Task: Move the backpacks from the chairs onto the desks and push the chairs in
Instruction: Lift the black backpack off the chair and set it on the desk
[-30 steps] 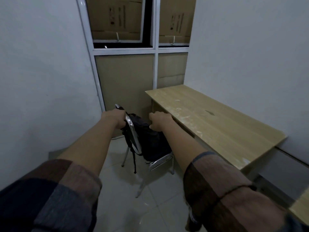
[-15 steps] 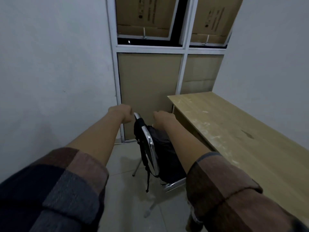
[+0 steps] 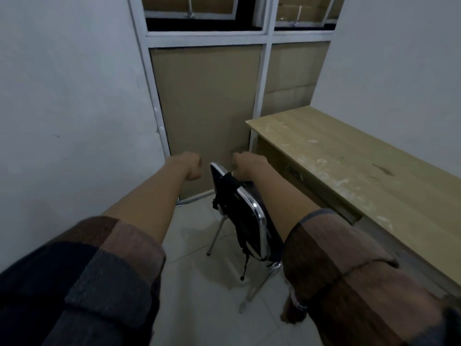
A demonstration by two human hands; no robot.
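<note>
A folding chair (image 3: 259, 216) with a chrome frame stands side-on beside the wooden desk (image 3: 349, 176). A black backpack (image 3: 231, 187) sits on it, draped over the backrest with straps hanging down behind; my right forearm hides most of its body. My right hand (image 3: 247, 164) is at the top of the backpack with its fingers curled into the black fabric. Just left of the backrest's top corner, my left hand (image 3: 192, 167) is a closed fist, a small gap away from the frame, holding nothing I can see.
The desk runs along the right wall and has a drawer (image 3: 295, 172) under its front edge. A white-framed window (image 3: 207, 108) backed with cardboard closes the far end. A white wall stands close on the left, with tiled floor (image 3: 199, 283) between it and the chair.
I have stepped closer and the view has swung left and down. My left hand has come off the top of the backrest. My right hand stays at the backpack's top.
</note>
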